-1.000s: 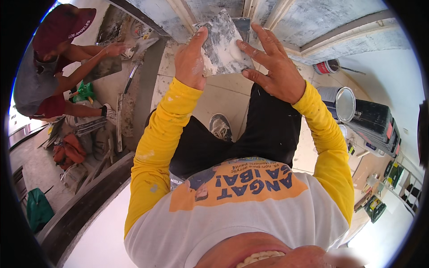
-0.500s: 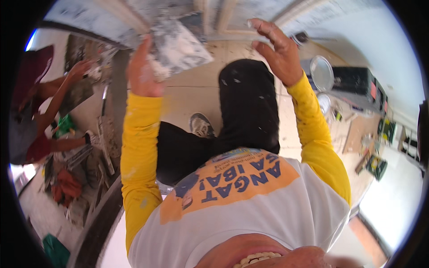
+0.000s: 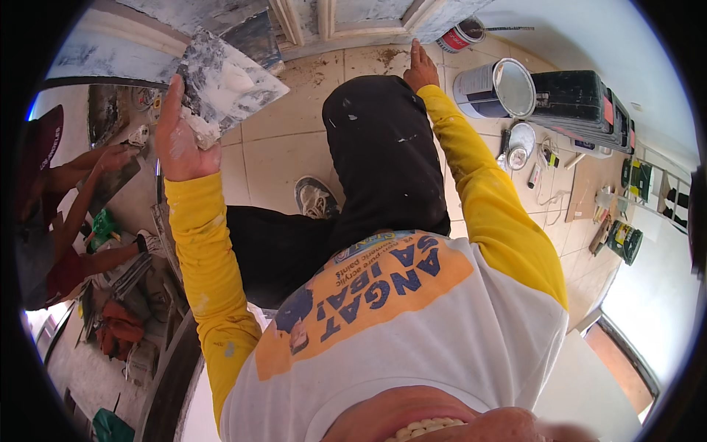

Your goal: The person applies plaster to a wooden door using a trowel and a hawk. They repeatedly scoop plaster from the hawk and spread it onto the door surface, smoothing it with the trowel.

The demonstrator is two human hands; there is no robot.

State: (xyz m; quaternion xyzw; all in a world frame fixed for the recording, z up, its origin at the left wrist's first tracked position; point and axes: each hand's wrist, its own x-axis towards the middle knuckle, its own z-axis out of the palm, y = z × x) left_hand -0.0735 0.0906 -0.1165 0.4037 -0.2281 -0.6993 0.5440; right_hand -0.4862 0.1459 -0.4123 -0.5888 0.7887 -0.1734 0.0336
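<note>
Pale floor tiles are bordered by a panelled surface. Near it, a flat plate smeared with white paste is held in the left hand, its grip narrowed on the near edge. Part of a dark blade is covered by the plate. Beside the knee, near a can, the right hand is partly hidden; its grip cannot be told.

Rough white-smeared plate, matt cloth trousers, smooth floor tiles, black plastic case
</note>
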